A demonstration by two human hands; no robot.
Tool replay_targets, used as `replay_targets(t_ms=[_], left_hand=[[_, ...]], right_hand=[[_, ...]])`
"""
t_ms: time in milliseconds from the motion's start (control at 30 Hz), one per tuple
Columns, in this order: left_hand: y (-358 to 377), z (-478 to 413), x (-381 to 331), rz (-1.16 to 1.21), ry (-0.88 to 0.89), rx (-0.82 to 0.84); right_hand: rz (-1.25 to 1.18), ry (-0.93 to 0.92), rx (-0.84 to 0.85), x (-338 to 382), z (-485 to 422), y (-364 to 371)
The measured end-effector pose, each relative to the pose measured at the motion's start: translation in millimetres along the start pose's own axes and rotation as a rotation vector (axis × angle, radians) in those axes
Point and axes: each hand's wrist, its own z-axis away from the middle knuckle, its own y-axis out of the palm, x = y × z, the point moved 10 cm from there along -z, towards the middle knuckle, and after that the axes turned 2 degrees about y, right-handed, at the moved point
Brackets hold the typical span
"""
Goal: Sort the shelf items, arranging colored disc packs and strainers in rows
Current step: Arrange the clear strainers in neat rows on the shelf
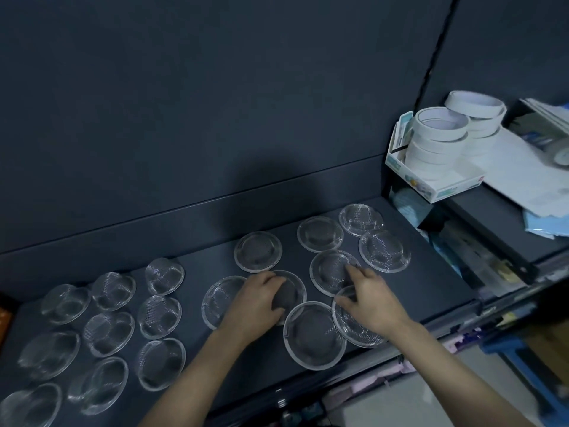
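Note:
Several round mesh strainers in clear wrapping lie flat on the dark shelf (pixel 197 260). My left hand (pixel 255 303) grips the edge of a strainer (pixel 292 291) in the middle, fingers curled over its rim. My right hand (pixel 369 300) holds another strainer (pixel 348 328) at the front right, its fingers also reaching over a strainer (pixel 329 269) behind it. One more strainer (pixel 314 334) lies between my forearms. On the left, strainers (pixel 158 315) sit in rough rows.
A neighbouring shelf at the right carries a box of white tape rolls (pixel 437 140) and white papers (pixel 523 174). A shelf divider (pixel 480 232) stands at the right. The shelf's front edge (pixel 338 374) runs below my arms. Blue packs (pixel 409 204) lie behind the divider.

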Motion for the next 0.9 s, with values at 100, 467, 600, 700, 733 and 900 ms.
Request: replay_targets(t_ms=[100,467,600,700,733,900], left_hand=[[-1.9,2.0,-3.0,0.006,0.038,-0.022],[-11.0,-6.3,6.7,0.007,0.012,-0.067],[-15.9,-3.6,-2.3,0.009,0.038,-0.095],[-24.1,3.2,-22.9,0.075,0.099,-0.156],[-21.7,5.5,-33.2,0.093,0.134,-0.134],[27.1,19.9,-74.2,0.096,0.291,0.164]], right_hand=[[-0.009,0.001,-0.006,0.4,-0.5,-0.6],[-0.026,0.0,0.003,1.2,-4.0,0.0],[-0.029,-0.006,0.004,1.5,-3.8,-1.1],[-0.034,-0.017,-0.001,1.2,-1.3,-2.7],[-0.037,-0.021,-0.008,0.8,0.3,-3.6],[-0.005,-0.02,0.018,-2.2,13.6,-0.3]])
